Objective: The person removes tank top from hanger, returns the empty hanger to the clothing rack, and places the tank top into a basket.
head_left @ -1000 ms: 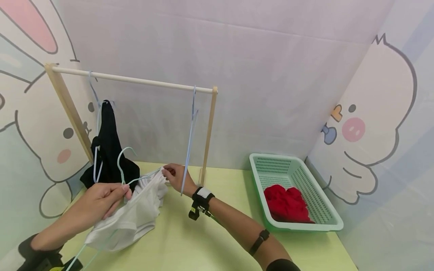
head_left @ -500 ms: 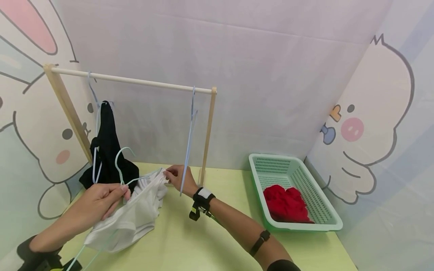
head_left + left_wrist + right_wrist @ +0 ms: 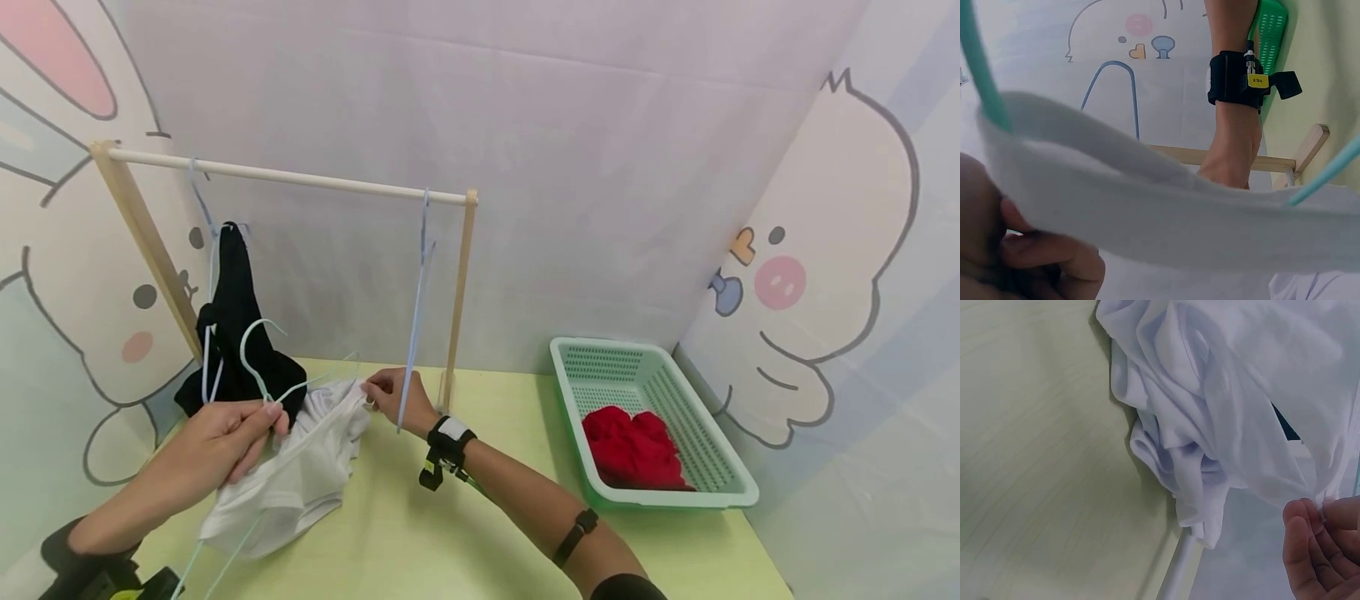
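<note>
Below its hook, a mint-green clothes hanger [image 3: 243, 350] is pinched by my left hand [image 3: 213, 446]. A crumpled white garment [image 3: 300, 483] hangs about the hanger and rests partly on the table. My right hand [image 3: 396, 396] pinches the garment's edge on its right side, thumb against fingertips in the right wrist view. The hanger's right end shows just above that edge; its lower left part comes out under the garment. In the left wrist view, a white band [image 3: 1122, 219] crosses between two hanger parts, partly covering the left fingers [image 3: 1054, 253].
A rack with a white rod [image 3: 300, 177] stands behind. From it hang a black garment [image 3: 243, 317] on a blue hanger and a bare blue hanger [image 3: 415, 333] close to my right wrist. At right, a green basket [image 3: 558, 367] holds red cloth [image 3: 637, 450].
The left hand has shifted the hanger slightly left and up, and its right end now stands above the garment's edge. The right hand keeps its pinch almost in place.
</note>
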Motion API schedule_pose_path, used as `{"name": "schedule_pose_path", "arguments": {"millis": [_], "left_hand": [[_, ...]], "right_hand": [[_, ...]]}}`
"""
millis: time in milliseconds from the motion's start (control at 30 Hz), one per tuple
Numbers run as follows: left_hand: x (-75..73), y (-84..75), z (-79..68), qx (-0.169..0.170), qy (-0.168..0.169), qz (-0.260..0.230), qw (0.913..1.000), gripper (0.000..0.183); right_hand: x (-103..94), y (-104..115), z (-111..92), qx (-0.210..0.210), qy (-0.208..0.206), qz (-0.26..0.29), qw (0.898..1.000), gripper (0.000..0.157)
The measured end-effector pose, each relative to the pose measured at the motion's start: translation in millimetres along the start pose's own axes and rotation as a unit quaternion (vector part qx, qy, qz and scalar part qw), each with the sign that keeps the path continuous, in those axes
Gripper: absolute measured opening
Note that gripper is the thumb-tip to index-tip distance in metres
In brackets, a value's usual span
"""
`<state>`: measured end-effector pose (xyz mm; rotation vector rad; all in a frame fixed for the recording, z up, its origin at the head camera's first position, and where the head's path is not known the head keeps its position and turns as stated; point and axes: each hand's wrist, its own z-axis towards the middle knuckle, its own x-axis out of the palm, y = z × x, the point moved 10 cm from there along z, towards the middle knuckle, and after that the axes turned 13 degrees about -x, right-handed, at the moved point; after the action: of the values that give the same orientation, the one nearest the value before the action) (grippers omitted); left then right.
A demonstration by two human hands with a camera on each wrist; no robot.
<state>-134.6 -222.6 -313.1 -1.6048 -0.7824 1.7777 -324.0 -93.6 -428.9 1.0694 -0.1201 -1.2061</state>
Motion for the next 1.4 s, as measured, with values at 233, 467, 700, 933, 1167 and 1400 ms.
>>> {"name": "schedule_pose_path", "arguments": {"millis": [233,467,700,933,1167,1400], "left_hand": [[1.2,-3.7,1.9,0.009,-0.005,0.003,0.9999,0.033],[3.2,-3.3,3.1,0.002,-0.007,-0.005,1.0000,0.034],[6.5,-0.9,3.9,-0.011,0.003,-0.032,0.9994,0.033],[9.1,-1.6,5.2,-0.013,0.008,-0.026,0.9995,0.031],[8.9,-4.0,8.0,-0.013,0.013,-0.023,0.9996,0.032],[8.3,-6.6,13.2,0.002,-0.001,-0.013,0.9999,0.029]], "right_hand": [[0.0,3,-4,0.010,0.010,0.010,1.000,0.018],[2.5,-3,-11,0.024,0.017,-0.002,1.000,0.018],[7.0,-3,-14,0.015,0.029,-0.012,0.999,0.018],[8.2,3,-15,0.003,0.036,-0.022,0.999,0.017],[14.2,4,-17,0.000,0.047,-0.017,0.999,0.015],[21.1,4,-21,0.005,0.069,-0.026,0.997,0.016]]}}
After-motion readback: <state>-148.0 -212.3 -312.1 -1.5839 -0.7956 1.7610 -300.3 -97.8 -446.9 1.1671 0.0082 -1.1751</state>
